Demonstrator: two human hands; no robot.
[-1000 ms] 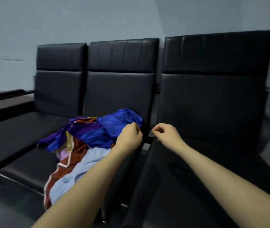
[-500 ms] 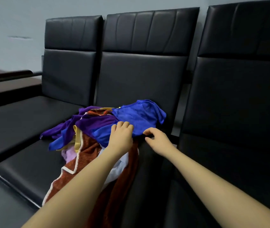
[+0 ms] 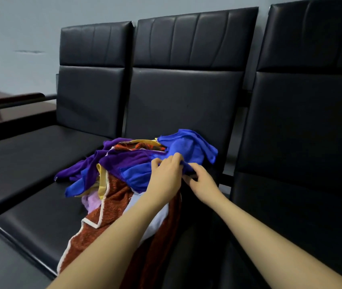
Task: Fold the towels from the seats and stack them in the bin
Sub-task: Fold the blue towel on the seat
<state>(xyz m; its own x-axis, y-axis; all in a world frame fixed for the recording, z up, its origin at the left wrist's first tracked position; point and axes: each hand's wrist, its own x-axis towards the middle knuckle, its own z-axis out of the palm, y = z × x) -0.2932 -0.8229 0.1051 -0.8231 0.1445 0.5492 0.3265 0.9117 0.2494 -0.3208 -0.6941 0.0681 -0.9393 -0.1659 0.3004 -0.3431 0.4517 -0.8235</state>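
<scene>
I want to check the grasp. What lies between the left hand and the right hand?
In the head view, a fold of the blue towel runs between the left hand and right hand; both pinch it.

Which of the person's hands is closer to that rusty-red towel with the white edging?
Left. The left hand lies on the pile directly above the rust-red, white-edged terry towel; the right hand sits farther right, at the blue cloth's edge.
</scene>
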